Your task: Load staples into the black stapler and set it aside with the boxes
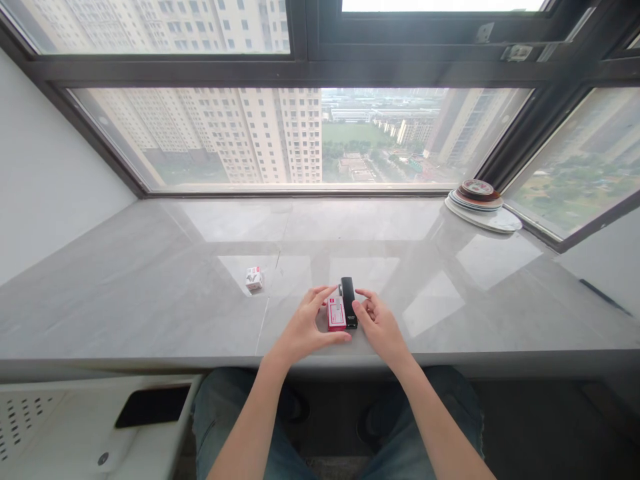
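Denim covers my knees (220,407) at the near edge, and between them my shoes fade into the dark floor. To the near left a white unit (90,433) is cut off at the border; I cannot tell whether the black panel (153,407) on it is part of it or something laid there.

Beyond the counter's (170,300) near edge, my left hand (307,327) curves around a red-and-white box (337,315), thumb along its near end, index finger by its far end. Whether I am pinching it I cannot tell; my other left fingers are mostly hidden. The printing on its top is too small to read. Just to its right, side by side with it, lies a black stapler (349,303), its long body running near to far. My right hand (384,330) has its thumb at the stapler's right side and the fingers partly curled, some hidden; I cannot tell how firm that hold is.

Farther left sits a small white box (254,278), its markings blurred. At the far right, stacked plates (483,203) overlap, so the lower ones show only rims. Behind, the window (375,140) shows hazy towers, cut off by the dark frame (300,73).
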A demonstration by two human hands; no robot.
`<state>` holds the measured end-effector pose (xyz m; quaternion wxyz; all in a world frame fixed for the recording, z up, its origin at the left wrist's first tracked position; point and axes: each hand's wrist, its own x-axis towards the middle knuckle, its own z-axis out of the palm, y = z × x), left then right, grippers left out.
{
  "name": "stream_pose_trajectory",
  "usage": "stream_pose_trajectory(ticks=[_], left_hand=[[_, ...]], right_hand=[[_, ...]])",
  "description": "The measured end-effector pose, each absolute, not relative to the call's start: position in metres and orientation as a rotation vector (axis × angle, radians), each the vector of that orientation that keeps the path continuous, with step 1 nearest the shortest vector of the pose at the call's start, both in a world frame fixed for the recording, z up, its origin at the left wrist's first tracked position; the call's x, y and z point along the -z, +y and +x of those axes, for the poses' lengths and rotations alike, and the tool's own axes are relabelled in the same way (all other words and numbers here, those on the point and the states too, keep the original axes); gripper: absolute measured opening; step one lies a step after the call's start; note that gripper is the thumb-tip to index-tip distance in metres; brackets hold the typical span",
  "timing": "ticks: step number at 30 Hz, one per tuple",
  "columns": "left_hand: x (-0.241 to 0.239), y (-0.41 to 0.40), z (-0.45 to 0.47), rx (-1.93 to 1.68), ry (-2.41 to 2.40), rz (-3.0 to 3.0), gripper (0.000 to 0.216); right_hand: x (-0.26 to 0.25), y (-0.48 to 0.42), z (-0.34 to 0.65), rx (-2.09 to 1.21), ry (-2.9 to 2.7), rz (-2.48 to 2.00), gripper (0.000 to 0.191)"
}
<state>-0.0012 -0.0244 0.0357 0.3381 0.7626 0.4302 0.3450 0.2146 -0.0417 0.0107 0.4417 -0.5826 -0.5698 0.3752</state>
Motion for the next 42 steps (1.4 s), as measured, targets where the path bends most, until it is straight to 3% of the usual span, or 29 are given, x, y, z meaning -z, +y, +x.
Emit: stream_pose_trajectory(ticks=[4,6,8,13,18,20,29,37,42], left_hand=[[-0.038,-0.005,-0.058,-1.092,1.714,1.875,0.040],[-0.038,0.013,-0.098,-1.138,2.218,1.682,0.039],[-0.038,0.031,-0.130,-1.006,2.414,1.571,0.044],[-0.032,0.060,-0.121,-0.780,2.080,1.795,0.036],[-0.024,0.057,-0.038,-0.733,1.758,1.987,0.035],[-0.023,0.050,-0.013,-0.721,1.664,2.037,0.035],[-0.027,0.021,0.011,-0.758,1.435,2.017,0.043],[-0.009,0.014,0.028,-0.669,1.649,2.206,0.046],[-0.007,0.024,0.073,-0.586,1.686,1.971,0.060]], right_hand=[[-0.014,-0.051,0.226,-1.038,-1.374,-1.440,0.079],[-0.016,-0.054,0.229,-1.087,-1.444,-1.453,0.090],[-0.019,-0.055,0.230,-1.100,-1.526,-1.478,0.097],[-0.028,-0.049,0.225,-1.061,-1.679,-1.517,0.097],[-0.038,-0.046,0.216,-1.000,-1.770,-1.458,0.057],[-0.039,-0.047,0.212,-0.980,-1.764,-1.444,0.051],[-0.037,-0.045,0.206,-0.948,-1.786,-1.438,0.050],[-0.033,-0.040,0.209,-0.936,-1.861,-1.438,0.050],[-0.035,-0.027,0.250,-0.954,-1.919,-1.421,0.043]])
